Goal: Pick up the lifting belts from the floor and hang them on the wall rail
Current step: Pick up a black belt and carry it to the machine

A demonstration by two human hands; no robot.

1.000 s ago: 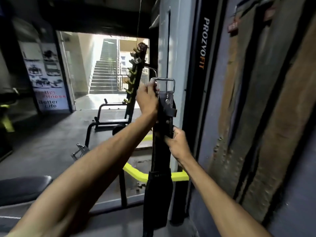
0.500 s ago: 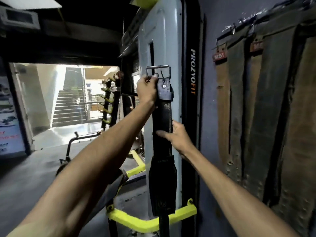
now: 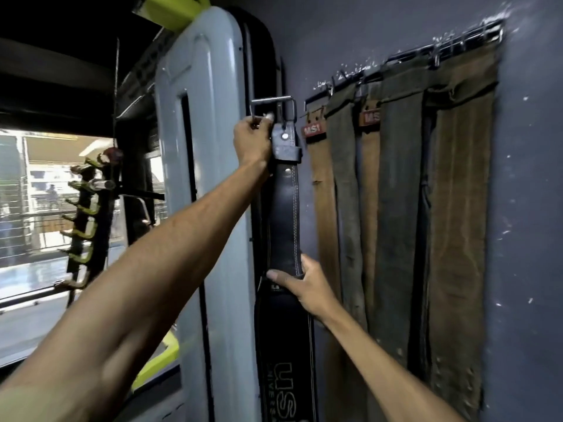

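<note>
1. Overhead, the fingers (image 3: 259, 120) of the left hand (image 3: 253, 143) curl round the square steel buckle (image 3: 272, 101), holding it up near rail height.
2. The right hand (image 3: 306, 286) pinches the long black stitched leather belt (image 3: 285, 220) mid-length, thumb across the front, likely steadying its hanging weight.
3. The belt hangs off the floor, just left of the dark metal wall rail (image 3: 426, 53), where brown and olive belts (image 3: 396, 208) hang.

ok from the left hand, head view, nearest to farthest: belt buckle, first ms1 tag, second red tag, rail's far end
1. belt buckle, at the left hand's fingertips, just above
2. first MS1 tag, just to its right
3. second red tag, further right
4. rail's far end, top right
</note>
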